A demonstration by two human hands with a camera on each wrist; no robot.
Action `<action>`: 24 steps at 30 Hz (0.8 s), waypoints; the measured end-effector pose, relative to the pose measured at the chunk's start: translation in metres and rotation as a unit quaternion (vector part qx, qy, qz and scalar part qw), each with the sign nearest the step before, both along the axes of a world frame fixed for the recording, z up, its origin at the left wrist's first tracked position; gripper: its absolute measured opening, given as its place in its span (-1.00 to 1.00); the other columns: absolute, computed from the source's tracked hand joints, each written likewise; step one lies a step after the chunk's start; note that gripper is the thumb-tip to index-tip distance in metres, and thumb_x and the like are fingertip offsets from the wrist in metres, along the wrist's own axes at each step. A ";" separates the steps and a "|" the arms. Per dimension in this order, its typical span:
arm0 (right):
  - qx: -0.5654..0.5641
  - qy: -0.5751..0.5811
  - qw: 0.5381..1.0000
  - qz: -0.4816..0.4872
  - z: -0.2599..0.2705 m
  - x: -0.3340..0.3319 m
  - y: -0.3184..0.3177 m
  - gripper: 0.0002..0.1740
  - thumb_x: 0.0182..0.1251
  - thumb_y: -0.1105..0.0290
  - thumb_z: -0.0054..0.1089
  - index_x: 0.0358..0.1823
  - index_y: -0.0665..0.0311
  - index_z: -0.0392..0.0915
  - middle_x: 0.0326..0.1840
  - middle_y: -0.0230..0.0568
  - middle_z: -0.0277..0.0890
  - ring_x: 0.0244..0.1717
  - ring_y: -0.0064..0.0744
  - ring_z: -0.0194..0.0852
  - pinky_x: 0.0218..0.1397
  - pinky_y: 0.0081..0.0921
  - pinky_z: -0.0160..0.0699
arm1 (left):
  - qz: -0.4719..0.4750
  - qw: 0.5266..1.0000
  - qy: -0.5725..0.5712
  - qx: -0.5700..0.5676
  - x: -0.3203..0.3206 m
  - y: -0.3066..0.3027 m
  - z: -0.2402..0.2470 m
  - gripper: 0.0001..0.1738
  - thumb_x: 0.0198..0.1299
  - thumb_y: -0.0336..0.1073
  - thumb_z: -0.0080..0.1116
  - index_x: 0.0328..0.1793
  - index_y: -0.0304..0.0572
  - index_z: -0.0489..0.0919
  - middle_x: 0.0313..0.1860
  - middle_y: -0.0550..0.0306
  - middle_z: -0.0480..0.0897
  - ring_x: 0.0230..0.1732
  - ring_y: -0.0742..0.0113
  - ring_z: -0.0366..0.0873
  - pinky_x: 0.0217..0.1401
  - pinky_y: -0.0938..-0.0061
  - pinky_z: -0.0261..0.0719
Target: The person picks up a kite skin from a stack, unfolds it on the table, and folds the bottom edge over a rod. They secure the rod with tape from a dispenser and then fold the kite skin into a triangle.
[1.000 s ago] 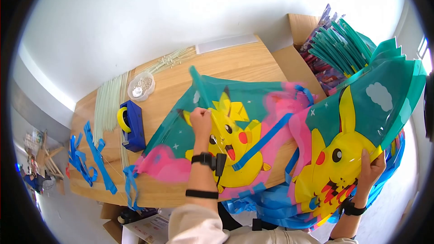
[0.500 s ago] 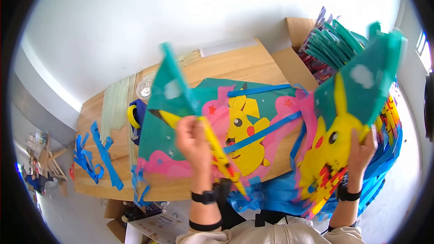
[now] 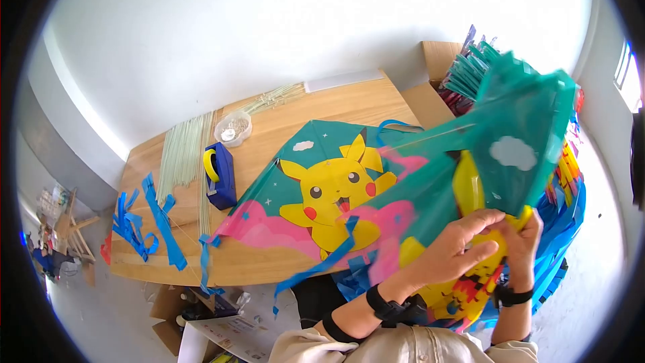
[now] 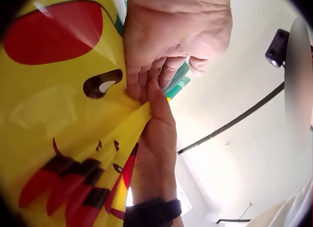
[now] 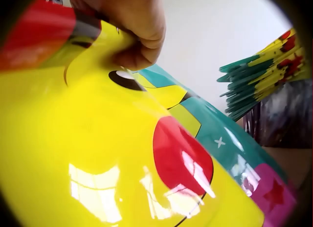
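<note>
While the right hand [image 3: 524,240] pinches the gathered kites [image 3: 494,124] at the right of the frame, its grip narrow on their yellow part, the left hand [image 3: 462,249] stretches across to it, grip wide, thumb spread from the fingers. A flat kite [image 3: 334,191] lies mid-frame on the bench [image 3: 336,102], partly hidden by the held ones. Sticks [image 3: 186,151], a tub [image 3: 243,136], a tape dispenser [image 3: 223,181] and blue ribbons [image 3: 164,220] occupy the left; a box [image 3: 428,106] stands upper right.

pretty bright head view, white wall [image 3: 322,20] nearly blown out up top, window [image 3: 627,81] glowing far right, heavy fisheye with black corners, big glare low on the yellow sheet [image 5: 112,129] in right wrist view
</note>
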State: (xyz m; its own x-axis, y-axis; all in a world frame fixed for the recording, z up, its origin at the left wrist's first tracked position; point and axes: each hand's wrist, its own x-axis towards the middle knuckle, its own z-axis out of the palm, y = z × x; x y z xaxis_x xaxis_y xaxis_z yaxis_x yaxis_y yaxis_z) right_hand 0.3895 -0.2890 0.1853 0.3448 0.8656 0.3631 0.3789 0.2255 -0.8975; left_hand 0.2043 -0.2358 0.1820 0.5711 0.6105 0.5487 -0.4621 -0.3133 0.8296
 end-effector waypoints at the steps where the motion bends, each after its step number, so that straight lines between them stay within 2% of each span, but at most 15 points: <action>1: 0.017 0.034 0.999 -0.030 0.004 0.017 -0.015 -0.68 0.09 0.57 0.26 -0.09 0.31 0.45 -0.26 -0.40 0.53 -0.27 -0.61 0.46 -0.18 -0.62 0.49 | 0.012 1.000 0.018 -0.006 -0.001 -0.009 0.006 -0.57 0.31 -0.27 0.10 0.24 -0.30 0.42 0.14 -0.03 0.48 0.12 0.31 0.45 0.17 0.42 0.42; 2: 0.035 0.066 0.995 -0.064 0.014 0.037 -0.033 -0.69 0.11 0.56 0.24 -0.09 0.32 0.46 -0.25 -0.38 0.54 -0.27 -0.58 0.49 -0.20 -0.61 0.52 | 0.021 0.999 0.035 -0.010 0.000 -0.016 0.011 -0.58 0.29 -0.30 0.12 0.24 -0.30 0.42 0.14 -0.03 0.48 0.14 0.31 0.45 0.17 0.41 0.42; 4: 0.068 0.169 0.975 -0.129 0.033 0.087 -0.079 -0.72 0.15 0.52 0.21 -0.08 0.34 0.46 -0.21 -0.29 0.58 -0.30 -0.47 0.57 -0.21 -0.56 0.59 | 0.015 1.000 -0.010 -0.004 0.004 -0.011 -0.003 -0.62 0.23 -0.37 0.17 0.16 -0.30 0.47 0.08 0.03 0.53 0.03 0.36 0.51 0.08 0.47 0.48; 6: 0.089 0.126 0.958 -0.243 0.059 0.144 -0.133 -0.71 0.20 0.41 0.18 -0.06 0.34 0.46 -0.18 -0.19 0.59 -0.32 -0.37 0.61 -0.21 -0.52 0.64 | 0.039 0.985 0.098 -0.134 0.002 -0.004 -0.014 -0.74 0.21 -0.41 0.16 0.01 -0.31 0.54 -0.15 0.09 0.62 -0.22 0.41 0.58 -0.14 0.56 0.55; 8: 0.120 0.180 0.958 -0.189 0.120 0.101 -0.166 -0.66 0.27 0.27 0.13 -0.02 0.33 0.45 -0.14 -0.12 0.59 -0.25 -0.34 0.63 -0.15 -0.52 0.64 | 0.144 0.980 0.081 -0.112 -0.003 0.000 -0.015 -0.83 0.19 -0.43 0.14 -0.13 -0.37 0.56 -0.39 0.14 0.63 -0.43 0.46 0.57 -0.34 0.62 0.54; 10: 0.180 0.225 0.923 -0.255 0.154 0.118 -0.204 -0.60 0.28 0.18 0.12 0.01 0.31 0.44 -0.08 -0.11 0.59 -0.13 -0.32 0.62 -0.06 -0.50 0.62 | 0.161 0.966 0.026 -0.200 -0.006 0.006 -0.031 -0.87 0.20 -0.44 0.10 -0.20 -0.38 0.56 -0.49 0.11 0.61 -0.48 0.44 0.57 -0.41 0.61 0.54; 12: 0.186 0.132 0.923 -0.310 0.186 0.177 -0.239 -0.61 0.26 0.17 0.14 -0.03 0.32 0.48 -0.13 -0.14 0.59 -0.18 -0.36 0.61 -0.10 -0.52 0.60 | 0.173 0.941 0.000 -0.289 -0.007 0.013 -0.047 -0.88 0.20 -0.43 0.11 -0.22 -0.37 0.56 -0.50 0.08 0.61 -0.51 0.44 0.56 -0.42 0.60 0.54; 13: 0.192 0.014 0.919 -0.344 0.206 0.243 -0.254 -0.62 0.23 0.22 0.14 -0.02 0.33 0.49 -0.15 -0.15 0.59 -0.22 -0.37 0.60 -0.14 -0.52 0.59 | 0.187 0.938 0.007 -0.293 -0.007 0.018 -0.057 -0.89 0.20 -0.43 0.10 -0.23 -0.35 0.56 -0.51 0.08 0.60 -0.53 0.44 0.55 -0.44 0.59 0.54; 15: 0.202 -0.216 0.847 -0.442 0.247 0.367 -0.282 -0.64 0.18 0.32 0.13 -0.01 0.35 0.50 -0.19 -0.19 0.58 -0.30 -0.39 0.59 -0.22 -0.53 0.57 | 0.194 0.936 0.016 -0.293 -0.007 0.024 -0.073 -0.90 0.21 -0.43 0.10 -0.25 -0.34 0.56 -0.52 0.09 0.60 -0.55 0.44 0.54 -0.46 0.59 0.53; 16: 0.195 -0.306 0.808 -0.464 0.271 0.372 -0.255 -0.60 0.15 0.37 0.12 0.02 0.37 0.48 -0.22 -0.22 0.58 -0.29 -0.43 0.58 -0.19 -0.54 0.56 | 0.206 0.930 0.035 -0.301 -0.009 0.028 -0.079 -0.90 0.21 -0.42 0.10 -0.26 -0.33 0.55 -0.52 0.09 0.60 -0.56 0.44 0.54 -0.47 0.59 0.53; 18: 0.167 -0.529 0.610 -0.567 0.303 0.415 -0.197 -0.53 0.16 0.48 -0.03 0.15 0.37 0.40 0.05 0.00 0.52 0.02 -0.11 0.52 0.12 -0.32 0.46 | 0.217 0.925 0.057 -0.307 -0.010 0.033 -0.089 -0.90 0.21 -0.42 0.10 -0.27 -0.33 0.55 -0.52 0.09 0.60 -0.58 0.43 0.54 -0.48 0.58 0.52; 19: 0.183 -0.592 0.559 -0.550 0.307 0.417 -0.165 -0.55 0.18 0.48 -0.06 0.15 0.37 0.39 0.03 0.06 0.50 0.05 -0.01 0.47 0.14 -0.28 0.42 | 0.224 0.917 0.063 -0.323 -0.012 0.033 -0.093 -0.91 0.21 -0.45 0.10 -0.29 -0.35 0.54 -0.52 0.09 0.60 -0.58 0.44 0.54 -0.50 0.60 0.51; 21: 0.180 -0.643 0.548 -0.504 0.315 0.390 -0.093 -0.57 0.22 0.52 -0.12 0.15 0.35 0.38 0.03 0.11 0.47 0.10 0.08 0.41 0.17 -0.22 0.38 | 0.227 0.910 0.072 -0.339 -0.016 0.037 -0.106 -0.92 0.21 -0.47 0.10 -0.30 -0.37 0.53 -0.53 0.10 0.60 -0.59 0.45 0.54 -0.52 0.62 0.49; 23: 0.156 -0.654 0.582 -0.458 0.321 0.399 -0.021 -0.57 0.21 0.58 -0.15 0.14 0.31 0.39 0.09 0.08 0.46 0.13 0.05 0.40 0.20 -0.24 0.38 | 0.261 0.891 0.097 -0.360 -0.021 0.045 -0.123 -0.94 0.21 -0.50 0.09 -0.31 -0.37 0.53 -0.52 0.09 0.60 -0.60 0.44 0.54 -0.53 0.61 0.49; 24: 0.146 -0.676 0.576 -0.437 0.314 0.412 0.014 -0.56 0.20 0.60 -0.16 0.14 0.29 0.41 0.12 0.06 0.46 0.16 0.00 0.40 0.22 -0.26 0.39 | 0.262 0.887 0.102 -0.365 -0.023 0.048 -0.129 -0.94 0.21 -0.50 0.09 -0.31 -0.37 0.53 -0.52 0.09 0.60 -0.60 0.44 0.54 -0.53 0.61 0.49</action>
